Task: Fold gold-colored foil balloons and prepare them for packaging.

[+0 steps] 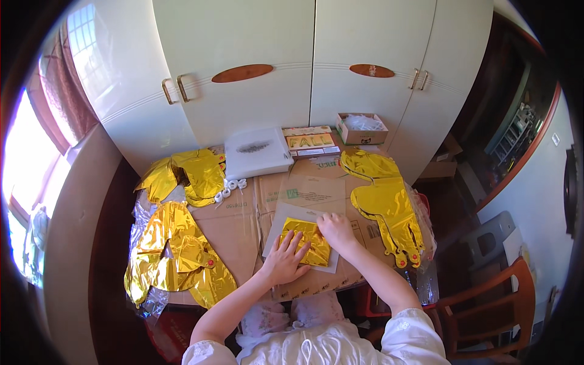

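Observation:
A folded gold foil balloon (313, 243) lies as a flat square packet on a greyish-white plastic bag or sheet (281, 220), in front of me on the cardboard. My left hand (285, 261) rests on its near left part with the fingers spread flat. At the packet's far right corner my right hand (336, 230) is closed, knuckles up. Whatever its fingers pinch, if anything, is hidden beneath them. I cannot tell whether the gold packet is inside the bag or on top of it.
Flattened cardboard (228, 228) covers the table. Gold foil balloons (176, 255) lie at left, and more (389, 204) at right. Along the back stand a stack of white bags (258, 155), printed cards (310, 143) and an open box (363, 129). A wooden chair (526, 298) stands at right.

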The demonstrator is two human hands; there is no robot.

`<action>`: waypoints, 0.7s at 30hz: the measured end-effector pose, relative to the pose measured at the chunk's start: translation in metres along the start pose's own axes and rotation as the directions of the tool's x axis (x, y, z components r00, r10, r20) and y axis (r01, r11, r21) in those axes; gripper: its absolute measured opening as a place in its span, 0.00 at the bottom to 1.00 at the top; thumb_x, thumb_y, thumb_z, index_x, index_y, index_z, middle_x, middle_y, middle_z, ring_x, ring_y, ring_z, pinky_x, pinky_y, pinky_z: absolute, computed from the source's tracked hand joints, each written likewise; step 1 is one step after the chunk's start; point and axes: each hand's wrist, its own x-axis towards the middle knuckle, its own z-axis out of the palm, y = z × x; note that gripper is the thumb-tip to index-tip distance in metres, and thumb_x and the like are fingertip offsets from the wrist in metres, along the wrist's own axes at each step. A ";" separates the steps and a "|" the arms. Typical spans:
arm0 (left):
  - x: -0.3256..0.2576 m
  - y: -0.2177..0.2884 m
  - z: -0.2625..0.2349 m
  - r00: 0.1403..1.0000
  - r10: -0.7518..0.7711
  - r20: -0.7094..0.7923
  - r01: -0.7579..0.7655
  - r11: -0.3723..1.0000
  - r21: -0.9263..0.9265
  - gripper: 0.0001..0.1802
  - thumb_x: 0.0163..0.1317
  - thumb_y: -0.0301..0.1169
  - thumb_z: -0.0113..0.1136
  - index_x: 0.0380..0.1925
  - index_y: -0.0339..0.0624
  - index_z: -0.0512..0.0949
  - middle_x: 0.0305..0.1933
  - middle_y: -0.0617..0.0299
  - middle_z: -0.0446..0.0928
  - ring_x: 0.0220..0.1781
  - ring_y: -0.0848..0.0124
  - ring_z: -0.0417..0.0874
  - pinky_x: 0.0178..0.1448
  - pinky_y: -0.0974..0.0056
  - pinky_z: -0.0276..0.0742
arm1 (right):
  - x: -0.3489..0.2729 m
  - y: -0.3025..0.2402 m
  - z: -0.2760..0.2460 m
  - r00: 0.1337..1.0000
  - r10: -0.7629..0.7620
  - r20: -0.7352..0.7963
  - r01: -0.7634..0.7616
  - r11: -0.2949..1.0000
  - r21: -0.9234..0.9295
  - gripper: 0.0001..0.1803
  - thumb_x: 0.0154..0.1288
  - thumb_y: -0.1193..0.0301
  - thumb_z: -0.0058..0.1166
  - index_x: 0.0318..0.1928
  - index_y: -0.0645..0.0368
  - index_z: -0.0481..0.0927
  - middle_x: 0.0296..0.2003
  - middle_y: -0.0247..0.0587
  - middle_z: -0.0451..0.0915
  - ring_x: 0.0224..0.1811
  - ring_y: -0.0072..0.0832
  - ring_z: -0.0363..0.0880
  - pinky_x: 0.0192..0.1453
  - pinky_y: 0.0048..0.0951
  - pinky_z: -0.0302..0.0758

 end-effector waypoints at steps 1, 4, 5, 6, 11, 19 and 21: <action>0.001 0.001 0.001 1.000 -0.003 0.000 0.003 1.000 0.001 0.38 0.65 0.58 0.47 0.68 0.48 0.64 0.73 0.44 0.58 0.76 0.46 0.55 0.74 0.37 0.49 | -0.003 0.003 0.001 0.999 -0.026 -0.019 0.026 1.000 -0.001 0.01 0.52 0.71 0.56 0.27 0.53 0.77 0.27 0.32 0.76 0.34 0.28 0.80 0.31 0.28 0.80; 0.004 0.002 0.003 1.000 -0.021 -0.003 0.021 1.000 0.010 0.38 0.65 0.58 0.46 0.68 0.48 0.64 0.73 0.43 0.58 0.76 0.45 0.54 0.74 0.37 0.49 | -0.007 0.005 0.001 0.994 -0.089 -0.070 0.089 0.996 0.006 0.02 0.51 0.71 0.56 0.26 0.52 0.77 0.26 0.32 0.75 0.32 0.27 0.80 0.29 0.28 0.79; 0.006 0.003 0.004 0.999 -0.031 -0.006 0.031 0.999 0.016 0.38 0.65 0.58 0.46 0.69 0.48 0.64 0.73 0.43 0.58 0.76 0.45 0.54 0.74 0.37 0.49 | -0.007 0.003 0.000 0.992 -0.098 -0.084 0.099 0.995 0.016 0.02 0.51 0.71 0.56 0.25 0.52 0.76 0.26 0.31 0.75 0.32 0.27 0.79 0.29 0.28 0.79; 0.008 0.004 0.005 0.999 -0.041 -0.009 0.041 0.999 0.022 0.38 0.65 0.58 0.46 0.69 0.48 0.64 0.73 0.43 0.58 0.76 0.45 0.55 0.74 0.37 0.49 | -0.008 0.002 0.000 0.990 -0.106 -0.098 0.109 0.994 0.025 0.03 0.51 0.71 0.56 0.25 0.52 0.76 0.25 0.31 0.74 0.32 0.27 0.79 0.29 0.28 0.79; 0.024 -0.002 0.008 0.999 -0.043 -0.027 0.044 0.999 0.002 0.39 0.64 0.58 0.48 0.69 0.48 0.63 0.74 0.43 0.56 0.76 0.45 0.53 0.72 0.35 0.51 | -0.011 0.010 0.003 0.988 -0.099 -0.122 0.109 0.991 0.074 0.03 0.51 0.70 0.56 0.25 0.52 0.75 0.27 0.30 0.74 0.33 0.26 0.79 0.32 0.28 0.78; 0.031 -0.004 0.004 0.994 -0.034 -0.100 0.034 0.999 0.001 0.40 0.61 0.59 0.54 0.68 0.49 0.64 0.69 0.45 0.63 0.73 0.47 0.59 0.72 0.37 0.52 | -0.013 0.014 0.000 0.980 0.030 -0.197 0.032 0.952 0.305 0.05 0.55 0.73 0.54 0.33 0.56 0.79 0.33 0.35 0.78 0.39 0.32 0.80 0.43 0.31 0.78; 0.031 -0.003 -0.003 0.995 -0.042 -0.095 0.039 0.999 -0.036 0.41 0.59 0.58 0.57 0.67 0.48 0.65 0.67 0.47 0.64 0.73 0.48 0.59 0.71 0.35 0.52 | -0.016 0.012 0.001 0.972 0.047 -0.228 0.040 0.931 0.362 0.07 0.56 0.73 0.54 0.36 0.58 0.80 0.36 0.37 0.80 0.42 0.34 0.81 0.47 0.32 0.78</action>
